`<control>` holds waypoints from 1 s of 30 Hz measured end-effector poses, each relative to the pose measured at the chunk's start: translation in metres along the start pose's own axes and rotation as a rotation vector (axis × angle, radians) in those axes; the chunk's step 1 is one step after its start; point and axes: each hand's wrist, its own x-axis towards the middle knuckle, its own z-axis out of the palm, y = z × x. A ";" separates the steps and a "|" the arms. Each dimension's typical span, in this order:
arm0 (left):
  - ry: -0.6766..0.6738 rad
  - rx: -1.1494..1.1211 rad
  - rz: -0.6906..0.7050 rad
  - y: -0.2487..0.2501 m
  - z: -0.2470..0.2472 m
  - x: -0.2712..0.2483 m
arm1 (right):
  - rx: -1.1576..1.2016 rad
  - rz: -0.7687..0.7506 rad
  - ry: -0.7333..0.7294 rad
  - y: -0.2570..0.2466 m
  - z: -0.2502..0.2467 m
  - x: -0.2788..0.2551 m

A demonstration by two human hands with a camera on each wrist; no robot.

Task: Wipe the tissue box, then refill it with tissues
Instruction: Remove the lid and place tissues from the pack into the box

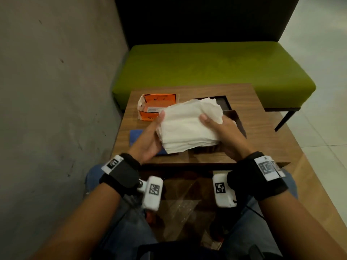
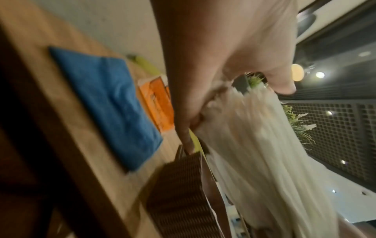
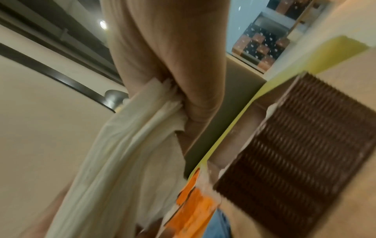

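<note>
There is one stack of white tissues [image 1: 189, 126], one brown ribbed tissue box [image 3: 301, 145], one orange tissue wrapper [image 1: 155, 106], one blue cloth [image 1: 136, 135], and two hands at work over one wooden table [image 1: 262, 128].

The left hand [image 1: 150, 141] is grasping the stack at its 9 o'clock edge, thumb lying on top and fingers curling underneath. The right hand [image 1: 223, 132] is grasping the stack at its 3 o'clock edge the same way, thumb pressing on the top sheet. Between the two grips the stack is hanging clear of the table, sagging a little, with its layered edges showing in the left wrist view [image 2: 254, 145] and the right wrist view [image 3: 130, 153].

The tissue box is sitting on the table directly beneath the stack and mostly hiding behind it from the head camera; only its dark rim is peeking out at the stack's 3 o'clock and 6 o'clock sides. Whether the tissues are touching the box I cannot tell.

The orange wrapper is lying flat on the table at 11 o'clock from the stack, partly covered by the stack's corner. The blue cloth is lying flat at 8 o'clock, partly hidden behind the left hand and wrist. A green bench [image 1: 216, 68] is standing beyond the table at 12 o'clock, against a grey wall [image 1: 56, 81] running along the 9 o'clock side.
</note>
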 end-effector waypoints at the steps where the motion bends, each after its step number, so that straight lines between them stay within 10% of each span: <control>1: 0.044 -0.032 0.002 -0.007 0.005 -0.002 | 0.023 0.013 0.007 0.002 0.004 -0.002; 14: 0.289 -0.040 0.026 -0.037 0.020 0.002 | -0.028 0.147 0.096 0.015 0.010 -0.010; 30: 0.181 0.947 0.378 -0.035 0.053 0.090 | -0.843 -0.005 0.283 -0.003 -0.092 0.032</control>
